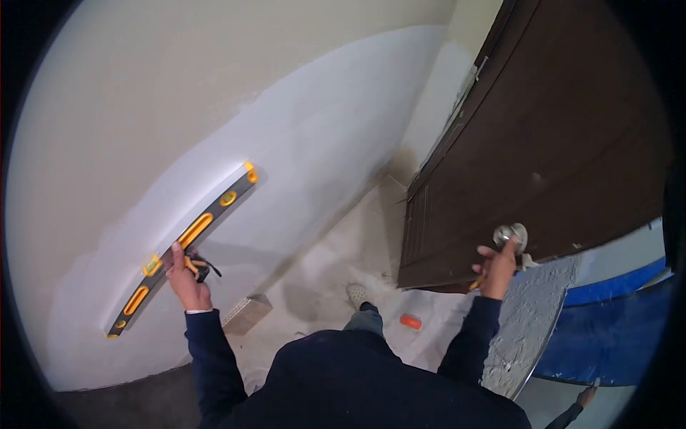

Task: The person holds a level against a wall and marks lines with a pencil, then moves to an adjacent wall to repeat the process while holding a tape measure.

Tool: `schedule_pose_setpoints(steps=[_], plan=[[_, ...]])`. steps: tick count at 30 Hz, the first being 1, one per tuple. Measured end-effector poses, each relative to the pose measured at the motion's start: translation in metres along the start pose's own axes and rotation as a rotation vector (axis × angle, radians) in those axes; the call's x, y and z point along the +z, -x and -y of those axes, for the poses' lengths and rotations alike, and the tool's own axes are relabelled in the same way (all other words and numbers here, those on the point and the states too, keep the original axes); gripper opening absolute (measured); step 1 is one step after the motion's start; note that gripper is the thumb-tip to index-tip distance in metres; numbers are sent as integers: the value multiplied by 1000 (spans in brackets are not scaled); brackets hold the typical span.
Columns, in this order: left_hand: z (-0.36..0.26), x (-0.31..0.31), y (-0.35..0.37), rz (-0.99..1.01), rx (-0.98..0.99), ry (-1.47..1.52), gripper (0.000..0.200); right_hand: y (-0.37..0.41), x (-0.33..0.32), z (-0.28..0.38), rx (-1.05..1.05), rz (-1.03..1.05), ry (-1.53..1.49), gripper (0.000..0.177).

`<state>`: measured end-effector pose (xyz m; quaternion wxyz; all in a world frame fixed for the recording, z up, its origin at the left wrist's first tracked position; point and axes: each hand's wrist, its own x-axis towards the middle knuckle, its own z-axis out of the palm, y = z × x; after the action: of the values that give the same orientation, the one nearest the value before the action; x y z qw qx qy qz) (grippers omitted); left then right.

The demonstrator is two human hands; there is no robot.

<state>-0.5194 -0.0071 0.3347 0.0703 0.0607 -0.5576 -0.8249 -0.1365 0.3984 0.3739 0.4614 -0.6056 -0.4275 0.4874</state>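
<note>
A spirit level (236,194), dark grey with yellow windows and end caps, slants up to the right along the white wall. My left hand (187,286) is closed on it below its middle, thumb over its face. A small black-and-orange tool (199,267) shows beside the fingers of that hand. On the right, my right hand (498,275) reaches to the dark brown door (543,136), one finger overlapping the round metal door knob (504,233). Its other fingers are partly bent, and the end of a thin yellow stick (474,284) shows under them.
On the dusty floor stand a perforated brick (247,314) by the wall and an orange object (410,322) near my shoe (356,294). A rough grey plaster surface (525,322) lies right, then blue panels (607,343). Another hand (587,395) with a thin tool appears lower right.
</note>
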Motion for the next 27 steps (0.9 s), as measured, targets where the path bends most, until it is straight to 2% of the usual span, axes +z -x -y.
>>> schedule_pose_setpoints(steps=[3, 10, 13, 15, 16, 19, 24, 26, 27], plan=[[8, -12, -7, 23, -38, 42, 20, 34, 40, -10, 88, 241, -167, 60], [1, -9, -8, 21, -28, 102, 14, 88, 151, -14, 156, 428, -329, 58], [8, -7, -10, 1, -25, 168, 19, 101, 195, -17, 179, 478, -323, 56], [14, -10, -17, -3, 7, 176, 26, 120, 223, -11, 176, 378, -350, 53], [17, -11, -19, -5, 0, 139, 24, 126, 233, -8, 184, 405, -351, 53], [19, -10, -20, 9, 56, 201, 28, 133, 267, -8, 225, 391, -508, 38], [9, -3, -12, -12, 68, 218, 34, 141, 289, -11, 222, 504, -420, 38], [5, -1, -5, -18, 90, 217, 35, 143, 293, -23, 6, 678, -275, 38], [4, 1, -4, -11, 82, 243, 36, 147, 291, -24, -8, 834, -171, 42]])
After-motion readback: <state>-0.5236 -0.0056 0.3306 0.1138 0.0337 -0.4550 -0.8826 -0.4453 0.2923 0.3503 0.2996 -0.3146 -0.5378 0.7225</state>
